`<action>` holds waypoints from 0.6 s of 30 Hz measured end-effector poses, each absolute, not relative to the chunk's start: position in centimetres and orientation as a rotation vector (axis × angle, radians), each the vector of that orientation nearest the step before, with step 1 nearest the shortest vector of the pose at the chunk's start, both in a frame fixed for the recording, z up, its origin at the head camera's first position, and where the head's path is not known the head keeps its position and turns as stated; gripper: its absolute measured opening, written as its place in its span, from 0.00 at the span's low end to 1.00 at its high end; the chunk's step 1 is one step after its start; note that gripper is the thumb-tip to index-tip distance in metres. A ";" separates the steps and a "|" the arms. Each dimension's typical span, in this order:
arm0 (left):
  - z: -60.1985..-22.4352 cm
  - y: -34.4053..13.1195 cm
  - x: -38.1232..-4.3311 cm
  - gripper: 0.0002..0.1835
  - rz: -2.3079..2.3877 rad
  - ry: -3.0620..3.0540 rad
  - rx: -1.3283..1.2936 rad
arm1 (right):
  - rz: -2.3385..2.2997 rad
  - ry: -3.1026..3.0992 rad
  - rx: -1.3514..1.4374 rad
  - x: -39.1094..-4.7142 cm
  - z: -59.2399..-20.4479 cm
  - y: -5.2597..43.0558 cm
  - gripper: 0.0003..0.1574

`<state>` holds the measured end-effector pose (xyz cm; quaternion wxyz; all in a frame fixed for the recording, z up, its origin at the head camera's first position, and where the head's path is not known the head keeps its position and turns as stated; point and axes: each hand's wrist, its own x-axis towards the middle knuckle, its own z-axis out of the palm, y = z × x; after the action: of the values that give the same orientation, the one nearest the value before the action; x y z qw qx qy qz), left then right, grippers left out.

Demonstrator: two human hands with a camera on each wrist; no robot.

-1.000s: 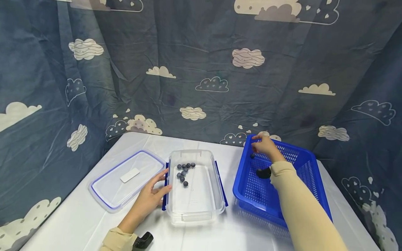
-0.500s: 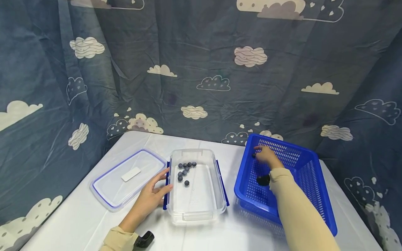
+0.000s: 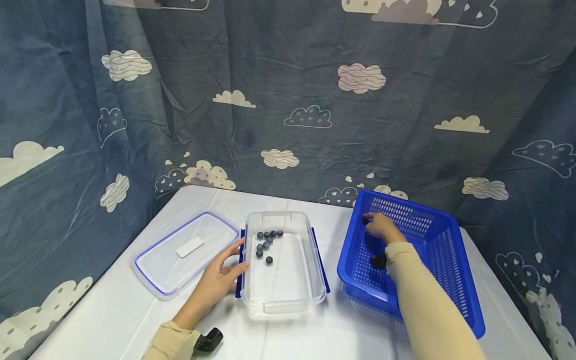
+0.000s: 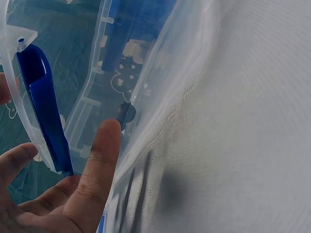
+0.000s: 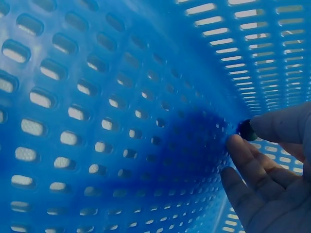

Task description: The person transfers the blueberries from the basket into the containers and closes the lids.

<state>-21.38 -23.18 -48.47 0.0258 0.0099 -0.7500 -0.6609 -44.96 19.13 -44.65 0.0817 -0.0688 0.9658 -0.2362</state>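
Observation:
My right hand point(image 3: 380, 227) is down inside the blue plastic basket point(image 3: 344, 270), at its far left corner. Thumb and a finger pinch a dark blueberry point(image 5: 248, 130) there, against the slotted wall. My left hand point(image 3: 216, 280) rests on the left side of a clear food container point(image 3: 285, 310), thumb and fingers extended and touching the wall around its blue latch point(image 4: 46, 107). Several blueberries point(image 3: 265, 245) lie on the container's floor, gathered toward its far left. One of them point(image 4: 126, 114) shows through the clear wall near my thumb in the left wrist view.
The container's clear lid point(image 3: 168, 260), with a blue seal and a white label point(image 3: 189, 247), lies flat on the white table point(image 3: 108, 320) at left. Behind the table hangs a dark cloud-patterned curtain point(image 3: 252, 130).
My right hand has lowered from the basket's far rim into its far left corner and its fingers have closed on a blueberry. The left hand stays at the container's side.

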 end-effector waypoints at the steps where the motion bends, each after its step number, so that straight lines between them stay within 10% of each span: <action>1: -48.5 -23.2 -21.4 0.36 -2.043 -2.316 0.030 | -0.692 2.898 -0.215 -45.0 -44.6 19.1 0.40; 18: -48.4 -23.1 -21.4 0.36 -2.043 -2.315 0.032 | -0.627 2.954 -0.212 -44.8 -44.2 18.2 0.35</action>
<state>-21.41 -23.12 -48.43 0.0267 0.0105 -0.7495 -0.6614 -44.79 18.19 -44.19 0.0569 -0.0699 0.9742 -0.2068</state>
